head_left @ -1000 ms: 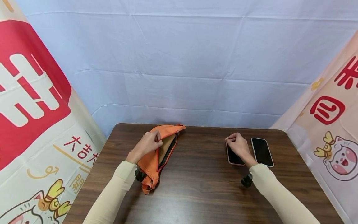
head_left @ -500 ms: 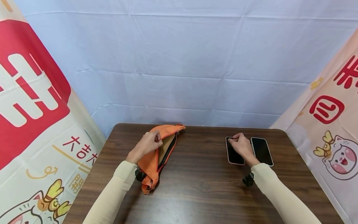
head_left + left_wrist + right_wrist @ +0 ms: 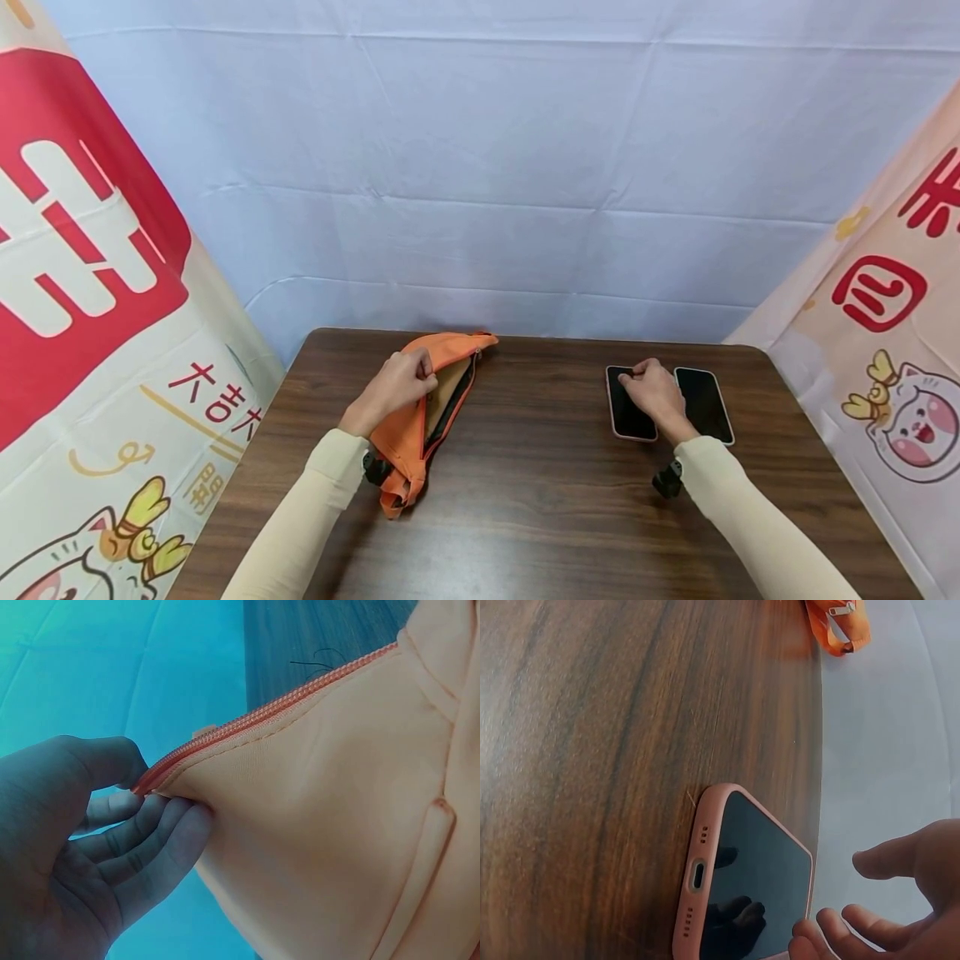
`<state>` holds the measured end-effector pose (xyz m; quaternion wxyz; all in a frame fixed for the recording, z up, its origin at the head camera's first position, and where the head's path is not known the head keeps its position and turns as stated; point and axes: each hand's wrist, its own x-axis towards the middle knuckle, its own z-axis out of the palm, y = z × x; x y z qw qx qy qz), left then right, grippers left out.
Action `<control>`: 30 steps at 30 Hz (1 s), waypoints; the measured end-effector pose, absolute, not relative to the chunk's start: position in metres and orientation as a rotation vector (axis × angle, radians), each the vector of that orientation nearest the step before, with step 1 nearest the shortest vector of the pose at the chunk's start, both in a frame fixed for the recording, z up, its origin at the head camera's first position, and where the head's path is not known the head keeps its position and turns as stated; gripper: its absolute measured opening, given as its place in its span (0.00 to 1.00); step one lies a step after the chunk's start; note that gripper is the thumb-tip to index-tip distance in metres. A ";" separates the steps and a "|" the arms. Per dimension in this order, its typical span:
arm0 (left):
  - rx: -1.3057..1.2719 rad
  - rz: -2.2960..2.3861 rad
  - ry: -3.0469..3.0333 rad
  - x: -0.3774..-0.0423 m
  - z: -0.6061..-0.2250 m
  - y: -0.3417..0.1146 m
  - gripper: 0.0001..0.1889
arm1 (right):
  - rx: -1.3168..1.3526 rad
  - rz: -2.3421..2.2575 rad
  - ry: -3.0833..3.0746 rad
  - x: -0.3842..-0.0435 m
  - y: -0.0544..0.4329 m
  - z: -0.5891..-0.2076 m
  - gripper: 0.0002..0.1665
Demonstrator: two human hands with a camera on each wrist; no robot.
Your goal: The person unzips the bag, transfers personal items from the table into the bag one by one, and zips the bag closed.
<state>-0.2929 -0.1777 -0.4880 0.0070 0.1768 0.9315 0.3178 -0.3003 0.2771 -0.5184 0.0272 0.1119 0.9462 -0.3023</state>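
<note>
An orange zippered bag (image 3: 397, 433) lies on the left of the table, its zip undone so that a tan lining shows. My left hand (image 3: 395, 383) pinches the bag's zip edge between thumb and fingers and lifts it; the left wrist view shows this zip edge (image 3: 262, 716) pulled taut. Over on the right, a phone in a pink case (image 3: 628, 412) lies screen up. My right hand (image 3: 655, 392) hovers over its right side, holding nothing. In the right wrist view the thumb (image 3: 889, 859) stands apart from the loosely bent fingers (image 3: 847, 930).
A second phone with a pale edge (image 3: 705, 406) lies right of the pink one, partly behind my right hand. Brown wood tabletop (image 3: 525, 483) spreads between bag and phones. A pale cloth (image 3: 480, 167) hangs behind the table, with printed banners (image 3: 892, 333) at both sides.
My right hand has shifted a little to the right, away from the pink-cased phone's far left corner, uncovering more of its screen. The left hand and the bag have stayed put.
</note>
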 end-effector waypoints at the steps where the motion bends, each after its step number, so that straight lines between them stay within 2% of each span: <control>1: 0.552 0.992 2.915 -0.293 -0.488 -0.178 0.07 | 0.349 -0.930 2.917 -0.300 0.278 -0.519 0.28; 20: 0.544 0.986 2.914 -0.294 -0.490 -0.177 0.08 | 0.418 -0.837 2.838 -0.301 0.288 -0.523 0.39; 26: 0.536 0.982 2.913 -0.294 -0.489 -0.177 0.08 | 0.408 -0.787 2.802 -0.302 0.292 -0.525 0.47; 30: 0.542 0.981 2.912 -0.293 -0.489 -0.177 0.08 | 0.414 -0.772 2.789 -0.305 0.296 -0.530 0.43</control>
